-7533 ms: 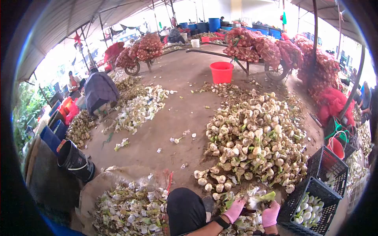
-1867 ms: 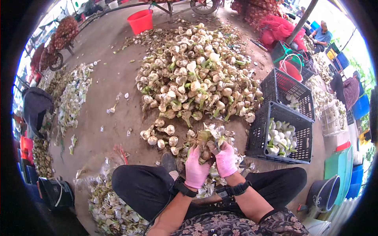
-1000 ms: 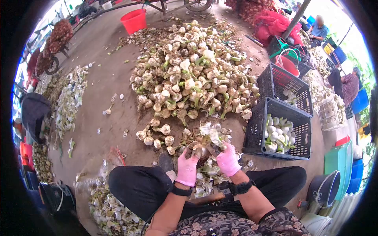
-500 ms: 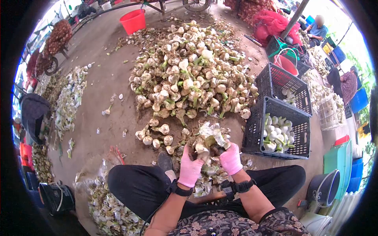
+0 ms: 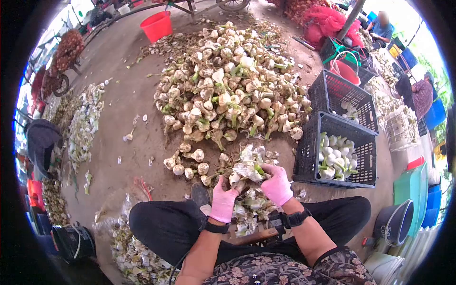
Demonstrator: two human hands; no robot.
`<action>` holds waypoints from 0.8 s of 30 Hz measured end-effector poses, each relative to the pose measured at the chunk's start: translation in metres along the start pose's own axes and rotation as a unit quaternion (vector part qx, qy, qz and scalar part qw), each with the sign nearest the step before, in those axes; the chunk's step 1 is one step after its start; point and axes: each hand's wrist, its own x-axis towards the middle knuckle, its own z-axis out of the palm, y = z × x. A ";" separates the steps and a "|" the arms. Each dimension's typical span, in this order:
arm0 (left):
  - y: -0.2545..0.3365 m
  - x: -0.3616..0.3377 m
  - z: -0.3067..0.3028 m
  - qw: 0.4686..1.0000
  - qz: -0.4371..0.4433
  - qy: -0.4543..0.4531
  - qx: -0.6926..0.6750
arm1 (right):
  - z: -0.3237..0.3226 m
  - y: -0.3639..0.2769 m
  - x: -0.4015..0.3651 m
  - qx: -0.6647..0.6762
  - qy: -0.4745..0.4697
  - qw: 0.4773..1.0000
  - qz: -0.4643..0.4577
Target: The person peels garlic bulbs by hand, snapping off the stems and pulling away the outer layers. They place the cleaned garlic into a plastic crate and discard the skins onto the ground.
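Both of my hands wear pink gloves and meet in front of my knees. My left hand [image 5: 223, 202] is closed around a garlic bulb [image 5: 235, 178], its lower part hidden by the fingers. On the other side, my right hand [image 5: 277, 186] pinches at the same garlic's greenish stem and loose skin; its fingertips are partly covered. Papery garlic peels [image 5: 249, 209] lie heaped beneath and just beyond my hands. Several unpeeled bulbs [image 5: 190, 166] rest on the ground left of them, in front of a large garlic pile [image 5: 228, 90].
To the right, a black crate [image 5: 304, 161] holds peeled white garlic, with another black crate [image 5: 365, 114] behind it. A red bucket [image 5: 156, 27] stands beyond the pile. Dark buckets [image 5: 394, 225] flank me. Other people [image 5: 422, 97] sit at the far right.
My right hand has turned and shifted slightly left and up, its fingers now over the garlic's stem and skin. My left hand has moved slightly left and down, still holding the bulb.
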 end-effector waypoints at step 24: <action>-0.007 0.003 0.000 0.980 -0.081 -0.111 -0.142 | -0.034 0.011 0.017 -0.052 -0.155 0.986 0.013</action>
